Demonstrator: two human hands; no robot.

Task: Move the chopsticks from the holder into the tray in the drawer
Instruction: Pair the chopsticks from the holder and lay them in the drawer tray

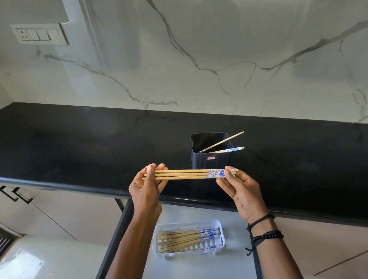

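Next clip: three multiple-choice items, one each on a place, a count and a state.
1. Where is the white tray? A on the counter; B in the open drawer; C on the floor.
2. How many chopsticks stick out of the holder? A none; B two; C five.
3. How is the held bundle carried? A level, between left hand and right hand; B upright in one; C lying down.
Key: B, the tray sits inside the drawer; B, two lean out; A, a hand grips each end.

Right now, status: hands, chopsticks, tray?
Left hand and right hand grip chopstick bundle level above counter edge. Two chopsticks left in holder. Tray in open drawer partly filled, nothing covering it.
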